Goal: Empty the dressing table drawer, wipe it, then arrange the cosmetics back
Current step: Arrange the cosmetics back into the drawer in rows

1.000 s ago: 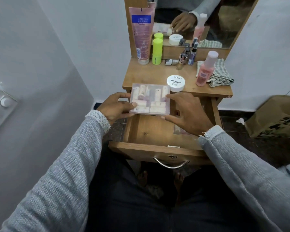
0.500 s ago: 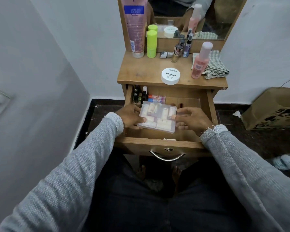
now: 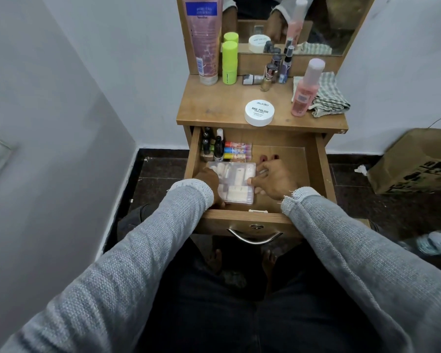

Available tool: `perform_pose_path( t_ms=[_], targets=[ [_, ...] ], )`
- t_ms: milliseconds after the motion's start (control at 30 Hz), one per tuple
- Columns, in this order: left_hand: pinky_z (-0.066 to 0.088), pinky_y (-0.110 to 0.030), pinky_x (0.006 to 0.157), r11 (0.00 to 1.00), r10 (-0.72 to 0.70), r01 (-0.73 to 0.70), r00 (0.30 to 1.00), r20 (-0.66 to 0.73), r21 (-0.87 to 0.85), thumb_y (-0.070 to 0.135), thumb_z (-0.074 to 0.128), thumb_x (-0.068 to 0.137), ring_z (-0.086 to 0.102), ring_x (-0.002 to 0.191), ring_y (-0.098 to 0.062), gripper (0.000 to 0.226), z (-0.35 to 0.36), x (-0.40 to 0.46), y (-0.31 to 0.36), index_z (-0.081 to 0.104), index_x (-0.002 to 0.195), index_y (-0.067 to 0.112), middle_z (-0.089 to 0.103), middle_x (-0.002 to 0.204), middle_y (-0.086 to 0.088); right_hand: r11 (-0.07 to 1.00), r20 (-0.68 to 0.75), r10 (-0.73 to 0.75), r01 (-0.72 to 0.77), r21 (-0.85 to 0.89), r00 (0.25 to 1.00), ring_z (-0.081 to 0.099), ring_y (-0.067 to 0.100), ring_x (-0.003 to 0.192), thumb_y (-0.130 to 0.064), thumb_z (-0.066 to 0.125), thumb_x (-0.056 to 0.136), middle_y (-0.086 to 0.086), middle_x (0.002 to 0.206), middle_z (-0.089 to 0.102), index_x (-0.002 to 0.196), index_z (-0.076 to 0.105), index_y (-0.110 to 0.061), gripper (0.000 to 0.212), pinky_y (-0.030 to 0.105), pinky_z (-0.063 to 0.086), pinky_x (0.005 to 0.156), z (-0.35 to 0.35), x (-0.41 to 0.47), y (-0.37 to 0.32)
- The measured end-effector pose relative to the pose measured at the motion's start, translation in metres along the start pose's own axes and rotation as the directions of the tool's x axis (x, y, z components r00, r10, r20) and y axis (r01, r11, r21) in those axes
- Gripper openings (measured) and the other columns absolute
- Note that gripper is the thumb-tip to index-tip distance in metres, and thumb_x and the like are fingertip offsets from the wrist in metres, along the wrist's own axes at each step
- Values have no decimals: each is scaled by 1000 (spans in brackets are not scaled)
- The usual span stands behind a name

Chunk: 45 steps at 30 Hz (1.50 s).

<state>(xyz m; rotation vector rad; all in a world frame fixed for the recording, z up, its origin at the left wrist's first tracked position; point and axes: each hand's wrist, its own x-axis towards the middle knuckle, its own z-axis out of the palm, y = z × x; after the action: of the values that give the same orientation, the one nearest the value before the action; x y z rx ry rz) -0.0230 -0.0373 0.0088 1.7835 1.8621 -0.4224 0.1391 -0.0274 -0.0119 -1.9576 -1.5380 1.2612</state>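
clear box (image 3: 236, 183), both hands' grip, in drawer (image 3: 313, 161)

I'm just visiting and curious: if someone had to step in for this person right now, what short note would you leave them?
Left hand: holds the left edge of the clear plastic case.
Right hand: pinches the case's right edge.
The case sits low inside the open drawer, near its front left. Small dark bottles and colourful tubes are already at the back left.
Still on the tabletop: white nail polish jar, pink bottle, green stick, pink lotion tube, small polish bottles, checked cloth.
Done: the drawer is partly refilled. Left: let go of the case, then return the remaining cosmetics.
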Motion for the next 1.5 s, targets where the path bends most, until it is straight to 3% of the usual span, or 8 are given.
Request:
perform_pose_path(
  t_ms=[167, 300, 400, 500, 600, 767, 933, 1500],
  targets=[
    [42, -38, 99, 994, -101, 106, 988, -120, 34, 18, 57, 94, 48, 126, -34, 58, 14, 6, 7, 30, 139, -8, 44, 139, -21, 978, 23, -31, 35, -207, 999, 61, 19, 96, -16, 76, 81, 5, 98, 69, 90, 65, -21, 16, 36, 47, 96, 10, -1, -10],
    [43, -37, 98, 986, -124, 136, 985, -120, 98, 10, 51, 97, 49, 126, -34, 55, 14, 4, 11, 24, 142, -7, 44, 140, -21, 967, 34, -33, 40, -251, 999, 50, 8, 70, -16, 72, 85, -3, 81, 59, 111, 61, -11, 28, 23, 42, 76, 12, 2, -7],
    [43, -38, 100, 987, -52, 71, 990, -133, 142, 9, 49, 98, 48, 127, -34, 43, 10, 1, 11, 38, 137, -6, 43, 139, -20, 958, 32, -31, 39, -283, 999, 63, 17, 84, -16, 76, 81, 3, 94, 69, 124, 57, -4, 48, 29, 52, 78, 18, 3, -9],
    [46, -35, 95, 978, -12, 40, 991, -137, 203, 9, 51, 96, 52, 122, -31, 37, 9, 1, 9, 47, 132, -1, 49, 135, -17, 911, 48, -69, 82, -405, 996, 56, 15, 79, -18, 73, 85, -2, 79, 61, 92, 64, -10, 14, 19, 38, 58, 16, 0, -9],
    [48, -37, 92, 979, -5, 30, 992, -125, 201, 10, 56, 93, 55, 119, -32, 37, 8, -2, 8, 51, 129, 1, 52, 132, -17, 876, 13, -125, 116, -468, 992, 44, 8, 61, -20, 72, 86, -6, 65, 45, 70, 53, -16, 25, 17, 20, 48, 16, -4, -9],
    [46, -41, 94, 977, 33, 3, 986, -163, 214, 9, 52, 92, 50, 123, -35, 41, 5, -7, 10, 45, 133, 4, 47, 134, -18, 865, 19, -152, 142, -481, 988, 39, 4, 59, -22, 73, 84, -4, 71, 47, 68, 46, -20, 32, 18, 22, 49, 19, -2, -5],
    [47, -40, 92, 965, 62, -15, 983, -172, 260, 10, 52, 92, 53, 119, -34, 39, 5, -8, 7, 46, 131, 5, 50, 132, -17, 891, 84, -151, 173, -420, 985, 54, 18, 76, -24, 81, 76, 2, 87, 59, 81, 55, -14, 28, 28, 39, 62, 23, -3, -4],
    [42, -50, 100, 973, 71, -31, 983, -169, 229, 10, 56, 91, 35, 132, -40, 60, 16, 7, 4, 28, 144, 10, 31, 144, -21, 846, 157, -185, 239, -477, 970, 57, 22, 81, -17, 84, 72, 7, 98, 57, 91, 54, -13, 36, 27, 43, 61, 30, -2, -4]
  ],
)
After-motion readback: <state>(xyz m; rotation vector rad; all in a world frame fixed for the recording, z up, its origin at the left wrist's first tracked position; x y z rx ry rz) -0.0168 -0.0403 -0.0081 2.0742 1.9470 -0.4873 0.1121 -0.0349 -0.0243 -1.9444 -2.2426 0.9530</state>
